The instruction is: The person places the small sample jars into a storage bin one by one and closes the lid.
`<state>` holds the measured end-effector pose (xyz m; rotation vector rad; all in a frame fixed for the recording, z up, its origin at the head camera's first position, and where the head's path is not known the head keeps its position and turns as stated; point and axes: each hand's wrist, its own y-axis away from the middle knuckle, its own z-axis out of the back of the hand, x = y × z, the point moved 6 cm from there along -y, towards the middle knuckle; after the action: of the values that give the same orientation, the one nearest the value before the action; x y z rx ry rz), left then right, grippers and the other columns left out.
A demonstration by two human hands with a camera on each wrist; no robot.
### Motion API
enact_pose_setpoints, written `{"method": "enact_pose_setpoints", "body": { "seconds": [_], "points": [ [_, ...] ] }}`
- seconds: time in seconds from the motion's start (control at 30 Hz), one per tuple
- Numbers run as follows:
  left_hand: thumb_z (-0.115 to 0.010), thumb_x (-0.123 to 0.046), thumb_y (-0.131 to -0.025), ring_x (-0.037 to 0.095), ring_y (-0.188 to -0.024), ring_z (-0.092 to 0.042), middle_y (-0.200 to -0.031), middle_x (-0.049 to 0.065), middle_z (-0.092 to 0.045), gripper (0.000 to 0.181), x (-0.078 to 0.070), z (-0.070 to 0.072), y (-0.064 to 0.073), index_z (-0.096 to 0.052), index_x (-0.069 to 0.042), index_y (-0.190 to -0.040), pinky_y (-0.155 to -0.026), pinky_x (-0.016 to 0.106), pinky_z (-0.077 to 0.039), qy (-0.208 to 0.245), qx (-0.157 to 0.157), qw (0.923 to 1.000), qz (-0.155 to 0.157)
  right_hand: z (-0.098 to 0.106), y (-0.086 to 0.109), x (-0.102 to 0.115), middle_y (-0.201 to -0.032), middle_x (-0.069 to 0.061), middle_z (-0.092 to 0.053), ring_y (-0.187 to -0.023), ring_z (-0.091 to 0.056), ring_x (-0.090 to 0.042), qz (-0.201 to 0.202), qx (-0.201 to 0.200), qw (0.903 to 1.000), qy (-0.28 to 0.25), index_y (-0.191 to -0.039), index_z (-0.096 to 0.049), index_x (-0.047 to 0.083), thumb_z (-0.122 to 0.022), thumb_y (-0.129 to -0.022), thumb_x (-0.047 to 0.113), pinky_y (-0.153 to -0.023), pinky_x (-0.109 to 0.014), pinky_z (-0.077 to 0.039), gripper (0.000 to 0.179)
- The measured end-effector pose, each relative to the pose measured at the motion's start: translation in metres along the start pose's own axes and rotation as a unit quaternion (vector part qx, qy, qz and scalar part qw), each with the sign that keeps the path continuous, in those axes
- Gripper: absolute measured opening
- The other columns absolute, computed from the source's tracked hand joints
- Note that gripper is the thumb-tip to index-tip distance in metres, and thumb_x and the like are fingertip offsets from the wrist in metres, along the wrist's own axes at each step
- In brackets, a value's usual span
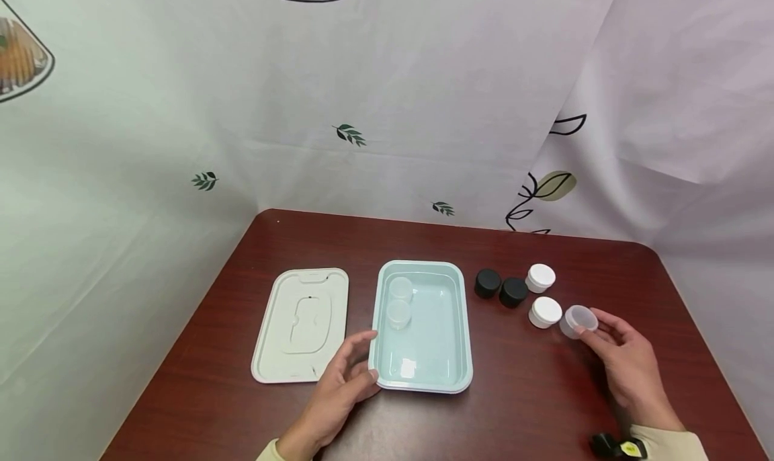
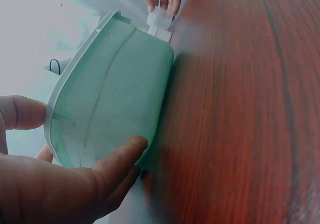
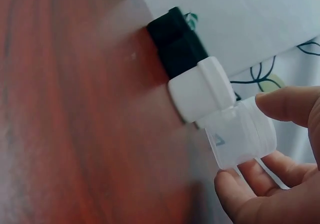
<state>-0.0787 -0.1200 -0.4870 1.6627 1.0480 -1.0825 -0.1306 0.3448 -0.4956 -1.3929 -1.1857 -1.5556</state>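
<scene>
My right hand [image 1: 631, 367] pinches a small translucent plastic jar [image 1: 578, 322] between thumb and fingers at the right of the table. In the right wrist view this jar [image 3: 240, 134] is held just beside a white jar [image 3: 202, 89]. My left hand [image 1: 341, 387] holds the near left corner of a pale blue-green rectangular container [image 1: 468, 340]. The left wrist view shows fingertips at the rim and lower on the outer wall of the container [image 2: 115, 84]. Two more translucent jars [image 1: 398, 314] sit inside it along its left side.
Two black jars [image 1: 513, 291] and two white jars [image 1: 545, 312] stand between the container and my right hand. A flat white lid [image 1: 300, 326] lies left of the container. White patterned cloth [image 1: 393, 111] hangs behind the dark red wooden table [image 1: 514, 394].
</scene>
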Motion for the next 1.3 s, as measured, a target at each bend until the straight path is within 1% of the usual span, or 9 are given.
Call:
{"method": "enact_pose_setpoints", "body": {
  "seconds": [0.2,0.4,0.57,0.73,0.83,0.97,1.1,1.2,1.3],
  "points": [
    [-0.059,0.001,-0.097,0.034,-0.136,-0.055,-0.163,0.026,-0.031,0.066,-0.002,-0.002,0.001,-0.035,-0.008,-0.158,-0.096,0.034,-0.058,-0.003,-0.004,1.0000,-0.001,0.001,0.004,0.012,-0.105,0.017,-0.069,-0.094,-0.067,0.003,-0.003,0.017,0.9996,-0.020,-0.126,-0.067,0.023,-0.078,-0.093,0.002,-0.077,-0.014,-0.058,0.040],
    [-0.059,0.001,-0.097,0.034,-0.136,-0.055,-0.164,0.027,-0.030,0.066,-0.003,-0.004,0.002,-0.034,-0.008,-0.158,-0.096,0.034,-0.058,0.000,0.001,1.0000,-0.003,-0.007,0.011,0.036,-0.108,0.013,-0.070,-0.095,-0.068,-0.001,0.039,0.042,0.9977,-0.037,-0.127,-0.069,0.022,-0.075,-0.094,-0.004,-0.077,-0.014,-0.058,0.042],
    [-0.058,0.001,-0.098,0.032,-0.135,-0.056,-0.164,0.026,-0.029,0.066,-0.003,-0.004,0.002,-0.034,-0.008,-0.158,-0.097,0.035,-0.058,0.001,0.002,1.0000,-0.001,-0.023,0.019,0.058,-0.110,0.011,-0.073,-0.096,-0.070,-0.002,0.071,0.077,0.9938,-0.038,-0.130,-0.069,0.017,-0.072,-0.095,-0.006,-0.080,-0.014,-0.057,0.043],
    [-0.058,0.002,-0.097,0.032,-0.135,-0.056,-0.164,0.027,-0.030,0.066,-0.003,-0.005,0.002,-0.035,-0.008,-0.158,-0.097,0.035,-0.058,-0.001,0.002,1.0000,0.000,-0.048,0.026,0.074,-0.112,0.010,-0.075,-0.096,-0.071,-0.003,0.079,0.113,0.9900,-0.029,-0.132,-0.067,0.012,-0.071,-0.096,-0.006,-0.083,-0.015,-0.057,0.041],
    [-0.058,0.002,-0.097,0.032,-0.134,-0.056,-0.164,0.026,-0.031,0.066,-0.003,-0.005,0.002,-0.035,-0.008,-0.158,-0.096,0.035,-0.058,-0.002,-0.003,1.0000,0.001,-0.066,0.028,0.082,-0.111,0.010,-0.075,-0.097,-0.072,-0.004,0.074,0.133,0.9883,-0.009,-0.134,-0.065,0.010,-0.071,-0.097,-0.003,-0.084,-0.015,-0.057,0.039],
    [-0.058,0.002,-0.097,0.032,-0.133,-0.056,-0.163,0.027,-0.031,0.066,-0.002,-0.004,0.002,-0.035,-0.009,-0.158,-0.095,0.035,-0.058,-0.003,-0.008,1.0000,0.003,-0.093,0.031,0.089,-0.110,0.012,-0.074,-0.097,-0.072,-0.003,0.068,0.154,0.9848,0.044,-0.138,-0.061,0.004,-0.073,-0.097,0.002,-0.082,-0.016,-0.057,0.043],
    [-0.059,0.002,-0.097,0.032,-0.133,-0.057,-0.163,0.028,-0.031,0.066,-0.001,-0.004,0.002,-0.035,-0.009,-0.158,-0.096,0.036,-0.058,-0.003,-0.009,1.0000,0.003,-0.121,0.036,0.094,-0.113,0.013,-0.072,-0.102,-0.070,-0.002,0.070,0.176,0.9770,0.098,-0.144,-0.057,0.000,-0.078,-0.096,0.010,-0.084,-0.018,-0.058,0.053],
    [-0.058,0.002,-0.097,0.032,-0.133,-0.056,-0.163,0.028,-0.031,0.066,-0.001,-0.004,0.003,-0.034,-0.009,-0.158,-0.096,0.037,-0.058,-0.003,-0.010,0.9999,0.002,-0.140,0.039,0.094,-0.119,0.007,-0.072,-0.107,-0.070,-0.005,0.076,0.200,0.9699,0.116,-0.144,-0.057,0.000,-0.080,-0.095,0.013,-0.088,-0.020,-0.059,0.056],
    [-0.058,0.002,-0.097,0.033,-0.134,-0.056,-0.163,0.028,-0.031,0.066,-0.002,-0.004,0.003,-0.035,-0.009,-0.158,-0.096,0.037,-0.058,-0.004,-0.013,0.9999,0.003,-0.159,0.044,0.092,-0.125,-0.007,-0.072,-0.109,-0.071,-0.009,0.078,0.227,0.9635,0.118,-0.143,-0.059,0.001,-0.080,-0.094,0.013,-0.089,-0.022,-0.058,0.054]
  ]
}}
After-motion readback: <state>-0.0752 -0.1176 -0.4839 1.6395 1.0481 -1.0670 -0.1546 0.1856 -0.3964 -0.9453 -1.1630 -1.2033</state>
